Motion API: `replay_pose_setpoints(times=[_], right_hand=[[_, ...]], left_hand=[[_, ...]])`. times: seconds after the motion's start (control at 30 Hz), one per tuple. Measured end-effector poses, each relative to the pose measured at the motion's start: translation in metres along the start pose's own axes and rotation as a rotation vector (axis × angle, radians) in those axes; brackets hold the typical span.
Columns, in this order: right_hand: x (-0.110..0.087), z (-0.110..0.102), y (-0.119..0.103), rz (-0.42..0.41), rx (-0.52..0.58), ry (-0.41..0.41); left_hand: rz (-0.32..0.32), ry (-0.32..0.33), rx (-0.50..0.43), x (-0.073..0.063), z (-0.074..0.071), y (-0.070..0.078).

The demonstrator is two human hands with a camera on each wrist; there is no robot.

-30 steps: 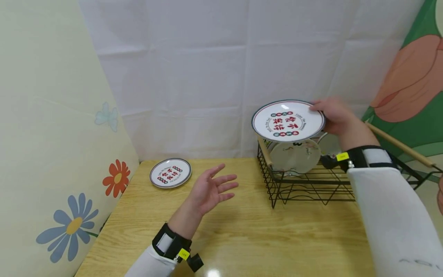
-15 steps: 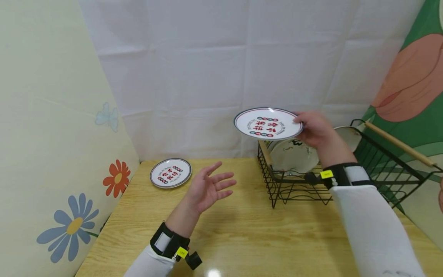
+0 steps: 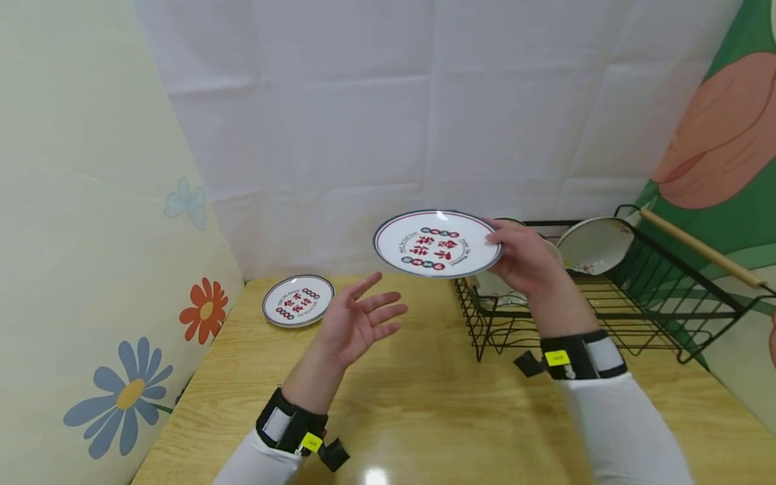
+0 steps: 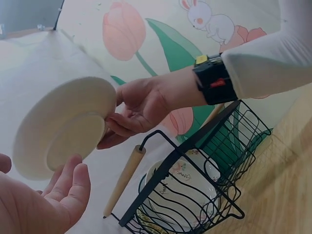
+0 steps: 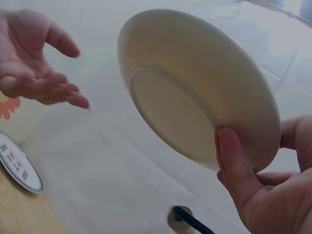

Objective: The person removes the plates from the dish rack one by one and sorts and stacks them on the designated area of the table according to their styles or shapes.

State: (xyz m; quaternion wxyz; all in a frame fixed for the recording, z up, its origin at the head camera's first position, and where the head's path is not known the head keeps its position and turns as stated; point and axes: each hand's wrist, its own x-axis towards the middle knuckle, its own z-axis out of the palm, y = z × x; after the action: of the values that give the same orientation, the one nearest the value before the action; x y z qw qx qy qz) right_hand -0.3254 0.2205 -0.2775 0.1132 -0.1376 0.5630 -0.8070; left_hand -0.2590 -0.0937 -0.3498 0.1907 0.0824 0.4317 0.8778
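Note:
My right hand [image 3: 526, 259] pinches a white plate [image 3: 424, 252] by its right edge, thumb on top and fingers under it. Red characters and a dark blue rim mark its upper face; in the right wrist view the plain underside of the plate [image 5: 170, 112] shows. The plate is held in the air, left of the dish rack. My left hand [image 3: 358, 323] is spread with its palm up, below and left of that plate, holding nothing. A similar plate [image 3: 298, 301] lies face up on the table at the left, just behind the left hand.
A black wire dish rack [image 3: 649, 303] with wooden handles [image 3: 700, 246] stands at the right. Inside it are a bowl [image 3: 594, 246] on the far side and pale dishes [image 4: 180, 195] near its left end. A white cloth [image 3: 339, 135] hangs behind the wooden table [image 3: 424, 404].
My right hand has carried the plate leftward and down, away from above the rack, uncovering the bowl. The left hand has shifted slightly left, still spread.

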Motion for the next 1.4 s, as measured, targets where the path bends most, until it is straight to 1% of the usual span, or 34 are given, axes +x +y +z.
replay_pose_setpoints(times=[0.07, 0.2, 0.3, 0.4, 0.47, 0.57, 0.67, 0.8, 0.9, 1.0, 1.2, 1.4], right_hand=[[-0.006, 0.006, 0.005, -0.008, 0.003, 0.012], [-0.017, 0.015, 0.013, -0.021, 0.002, 0.035], [-0.024, 0.02, 0.018, -0.029, 0.025, 0.024], [-0.029, 0.025, 0.022, -0.038, 0.038, 0.011], [-0.031, 0.028, 0.025, -0.043, 0.054, 0.025], [-0.035, 0.032, 0.028, -0.058, 0.047, 0.062], [-0.037, 0.035, 0.032, -0.067, 0.041, 0.089], [-0.04, 0.036, 0.037, -0.042, 0.057, 0.114], [-0.042, 0.038, 0.039, -0.028, 0.056, 0.128], [-0.044, 0.04, 0.039, -0.034, 0.048, 0.126], [-0.046, 0.043, 0.041, -0.045, 0.048, 0.111], [-0.045, 0.042, 0.044, -0.038, 0.055, 0.087]], left_hand=[[0.013, -0.016, -0.01, -0.001, 0.0, 0.002], [0.036, -0.079, -0.023, -0.005, 0.0, 0.004], [0.051, -0.126, -0.03, -0.007, 0.001, 0.004], [0.065, -0.152, -0.039, -0.01, 0.002, 0.004], [0.068, -0.16, -0.043, -0.01, 0.003, 0.004], [0.07, -0.153, -0.051, -0.011, 0.004, 0.005], [0.077, -0.121, -0.058, -0.012, 0.004, 0.007], [0.078, -0.075, -0.074, -0.013, 0.004, 0.009], [0.068, -0.057, -0.091, -0.013, 0.003, 0.011], [0.07, -0.058, -0.1, -0.015, 0.002, 0.012], [0.078, -0.087, -0.097, -0.017, 0.001, 0.014], [0.062, -0.082, -0.083, -0.019, 0.0, 0.016]])
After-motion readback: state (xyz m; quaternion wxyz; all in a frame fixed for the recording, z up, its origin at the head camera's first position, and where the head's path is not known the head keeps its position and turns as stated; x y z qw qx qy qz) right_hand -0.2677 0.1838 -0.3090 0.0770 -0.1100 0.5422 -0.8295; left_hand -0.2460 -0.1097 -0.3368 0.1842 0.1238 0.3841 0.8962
